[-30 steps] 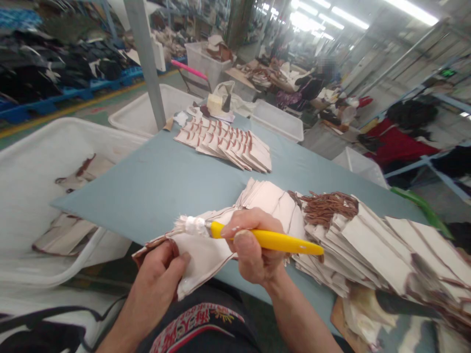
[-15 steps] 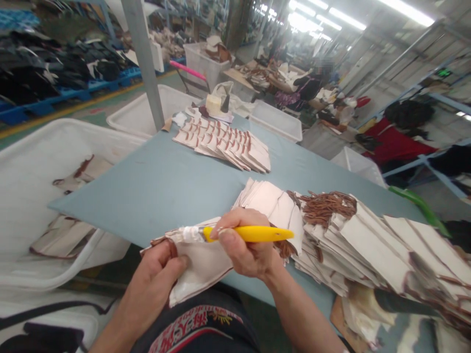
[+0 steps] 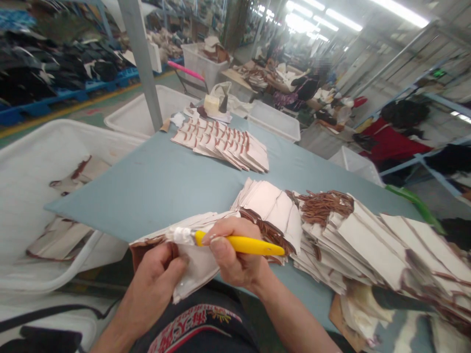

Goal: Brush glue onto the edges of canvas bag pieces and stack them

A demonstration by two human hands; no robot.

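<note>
My right hand grips a paintbrush by its yellow handle. The white-coated bristles touch the upper edge of a cream fabric piece with brown trim, near my left fingers. My left hand is closed on that piece at its left end, thumb on top, over the table's front edge. Just right of the brush lies a stack of cream pieces with brown edges. Farther right, more cream pieces lie in overlapping piles, with a bundle of brown strips on them.
On the blue-grey table, a fanned row of cream pieces lies toward the back. A white bin with a few pieces stands at left. A metal post rises behind the table. A person sits in the background.
The brush has moved left and slightly down, toward my left fingers. The held piece has opened or shifted, showing more of its brown underside at the left end.
</note>
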